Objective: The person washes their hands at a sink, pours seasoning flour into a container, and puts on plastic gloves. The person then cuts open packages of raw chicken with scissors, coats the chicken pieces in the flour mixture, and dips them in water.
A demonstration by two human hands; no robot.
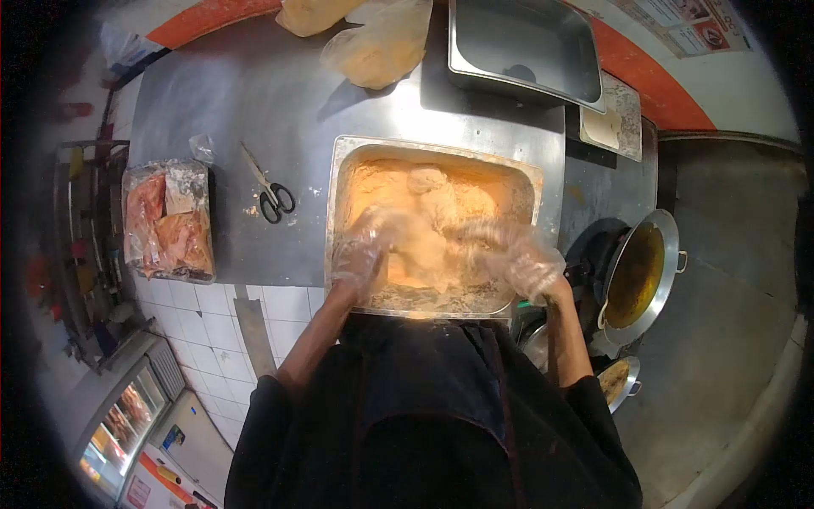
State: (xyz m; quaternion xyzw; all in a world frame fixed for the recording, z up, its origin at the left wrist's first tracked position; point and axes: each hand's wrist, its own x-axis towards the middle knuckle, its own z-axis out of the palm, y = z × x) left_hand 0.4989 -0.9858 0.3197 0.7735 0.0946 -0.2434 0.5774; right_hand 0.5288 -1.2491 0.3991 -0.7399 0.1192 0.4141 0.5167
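A rectangular metal pan (pixel 337 161) holds orange-yellow flour (pixel 377 182) and several coated pieces (pixel 426 180). Inside its left part is my left hand (pixel 365 250), in a clear plastic glove, over the flour. My right hand (pixel 517 259), gloved the same way, is at the right side of the pan with its fingers pointing inward. Both hands are smeared by motion, and their fingers cannot be made out. Between them lies a blurred coated piece (pixel 420 246); whether either hand grips it is not clear.
Black-handled scissors (pixel 270 199) lie left of the pan, beyond them a plastic-lined tray of raw meat (pixel 182 229). Bags of flour (pixel 377 51) and a deep metal container (pixel 526 47) stand at the back. At right is a wok of oil (pixel 640 276), with a smaller pan (pixel 617 382) below.
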